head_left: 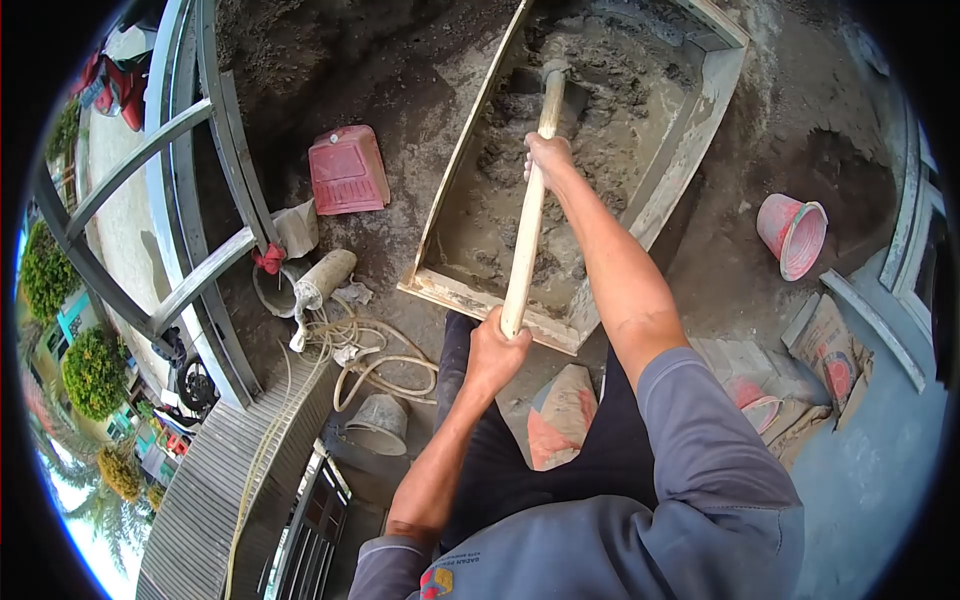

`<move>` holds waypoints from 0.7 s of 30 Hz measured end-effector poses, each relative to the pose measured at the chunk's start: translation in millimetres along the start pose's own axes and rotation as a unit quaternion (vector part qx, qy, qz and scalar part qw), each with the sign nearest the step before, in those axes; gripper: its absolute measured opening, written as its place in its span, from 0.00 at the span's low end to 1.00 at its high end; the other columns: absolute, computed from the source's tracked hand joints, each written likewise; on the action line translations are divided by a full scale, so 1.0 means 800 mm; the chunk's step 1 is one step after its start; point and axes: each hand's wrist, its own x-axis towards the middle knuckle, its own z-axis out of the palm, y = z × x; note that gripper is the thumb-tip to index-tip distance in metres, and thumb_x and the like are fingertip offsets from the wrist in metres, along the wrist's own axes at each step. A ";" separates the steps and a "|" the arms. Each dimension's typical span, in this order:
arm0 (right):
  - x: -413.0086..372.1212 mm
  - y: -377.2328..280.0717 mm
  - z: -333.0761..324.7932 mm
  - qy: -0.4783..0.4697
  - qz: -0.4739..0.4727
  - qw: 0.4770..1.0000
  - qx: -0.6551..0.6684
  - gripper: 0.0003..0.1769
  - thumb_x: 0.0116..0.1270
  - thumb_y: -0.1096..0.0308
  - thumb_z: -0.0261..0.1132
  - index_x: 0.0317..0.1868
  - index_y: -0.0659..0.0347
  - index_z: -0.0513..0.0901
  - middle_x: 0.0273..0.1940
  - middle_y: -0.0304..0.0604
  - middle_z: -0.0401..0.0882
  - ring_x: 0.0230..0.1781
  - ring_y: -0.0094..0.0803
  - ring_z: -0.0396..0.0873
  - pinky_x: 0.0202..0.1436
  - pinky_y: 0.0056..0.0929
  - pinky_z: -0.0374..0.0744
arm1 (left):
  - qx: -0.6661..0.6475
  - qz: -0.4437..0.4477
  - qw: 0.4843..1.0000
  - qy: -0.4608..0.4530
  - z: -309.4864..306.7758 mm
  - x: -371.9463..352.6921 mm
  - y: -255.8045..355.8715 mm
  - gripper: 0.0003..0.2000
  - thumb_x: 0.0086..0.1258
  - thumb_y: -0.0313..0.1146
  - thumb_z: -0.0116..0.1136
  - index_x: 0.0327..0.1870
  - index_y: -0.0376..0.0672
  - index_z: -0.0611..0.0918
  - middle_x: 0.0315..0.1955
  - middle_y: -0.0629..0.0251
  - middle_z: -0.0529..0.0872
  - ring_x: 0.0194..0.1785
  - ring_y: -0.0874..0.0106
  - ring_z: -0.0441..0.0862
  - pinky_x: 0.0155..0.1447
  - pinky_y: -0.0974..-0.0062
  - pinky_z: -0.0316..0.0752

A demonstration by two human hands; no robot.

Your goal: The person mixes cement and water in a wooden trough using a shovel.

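A long pale wooden handle (528,230) runs up from my body into a wooden trough (685,165). My left hand (497,352) is wrapped round its lower end, near the trough's front edge. Farther up the shaft, my right hand (549,158) grips it with fingers closed. The tool's head (556,88) is partly sunk in wet grey mortar (600,110), so its blade is mostly hidden. Lumpy mortar lies toward the far part of the trough, with smoother wet mix along the sides.
A red plastic container (347,170) and a coiled hose (385,350) lie left, near a grey bucket (378,424). A red bucket (790,236) lies tipped at right, above a torn bag (828,350). Another bag (563,415) is between my legs. Metal framework (205,270) stands left.
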 end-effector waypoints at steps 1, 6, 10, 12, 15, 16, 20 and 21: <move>-0.003 0.021 -0.004 0.002 0.014 1.000 0.009 0.11 0.69 0.65 0.64 0.39 0.66 0.78 0.24 0.41 0.72 0.18 0.33 0.74 0.19 0.38 0.79 | 0.007 -0.004 1.000 0.001 0.000 -0.010 -0.005 0.14 0.62 0.32 0.65 0.45 0.34 0.80 0.32 0.40 0.86 0.41 0.46 0.88 0.45 0.60 0.80; -0.075 0.082 -0.041 -0.003 0.034 0.997 0.065 0.11 0.70 0.65 0.64 0.41 0.65 0.76 0.24 0.41 0.71 0.17 0.32 0.73 0.18 0.37 0.77 | 0.066 -0.004 0.997 -0.046 0.006 -0.075 -0.082 0.12 0.62 0.32 0.65 0.42 0.36 0.78 0.32 0.40 0.86 0.43 0.41 0.87 0.44 0.54 0.81; -0.124 0.020 -0.057 0.009 -0.051 0.996 0.071 0.12 0.67 0.67 0.64 0.44 0.62 0.71 0.25 0.39 0.70 0.16 0.29 0.71 0.16 0.34 0.75 | 0.005 0.030 0.997 -0.070 0.011 -0.076 -0.074 0.11 0.62 0.31 0.64 0.42 0.37 0.79 0.31 0.40 0.86 0.43 0.42 0.87 0.44 0.55 0.81; -0.094 -0.052 -0.059 0.013 -0.100 0.992 0.076 0.11 0.67 0.66 0.64 0.43 0.63 0.73 0.25 0.39 0.70 0.17 0.28 0.71 0.17 0.33 0.76 | -0.011 0.092 0.995 -0.035 0.008 -0.022 -0.024 0.10 0.62 0.30 0.64 0.41 0.37 0.79 0.30 0.41 0.85 0.42 0.42 0.87 0.44 0.56 0.81; -0.014 -0.143 -0.045 0.019 -0.144 0.987 0.071 0.11 0.65 0.68 0.64 0.36 0.69 0.75 0.26 0.43 0.74 0.19 0.32 0.75 0.20 0.36 0.79 | 0.019 0.123 0.992 -0.015 -0.004 0.071 0.033 0.12 0.64 0.32 0.65 0.43 0.33 0.81 0.27 0.51 0.85 0.31 0.69 0.85 0.40 0.66 0.79; 0.016 -0.155 -0.033 0.029 -0.126 0.989 0.075 0.11 0.64 0.68 0.65 0.36 0.69 0.76 0.26 0.43 0.73 0.19 0.33 0.75 0.21 0.37 0.80 | 0.018 0.090 0.996 -0.021 -0.016 0.087 0.060 0.12 0.63 0.31 0.64 0.42 0.33 0.81 0.27 0.54 0.85 0.32 0.71 0.84 0.40 0.67 0.79; 0.064 -0.093 0.022 -0.010 -0.057 0.998 0.025 0.12 0.67 0.66 0.66 0.41 0.68 0.78 0.26 0.43 0.72 0.20 0.35 0.75 0.23 0.41 0.82 | -0.007 0.047 0.998 -0.031 -0.038 0.093 0.051 0.13 0.61 0.30 0.62 0.44 0.32 0.81 0.28 0.59 0.85 0.33 0.73 0.82 0.40 0.68 0.78; 0.059 -0.072 0.031 -0.012 -0.045 0.999 0.020 0.12 0.67 0.66 0.66 0.41 0.68 0.78 0.26 0.44 0.73 0.20 0.36 0.75 0.23 0.42 0.82 | -0.004 0.037 0.999 -0.026 -0.041 0.082 0.038 0.13 0.61 0.30 0.62 0.44 0.33 0.81 0.28 0.59 0.85 0.33 0.73 0.82 0.40 0.68 0.78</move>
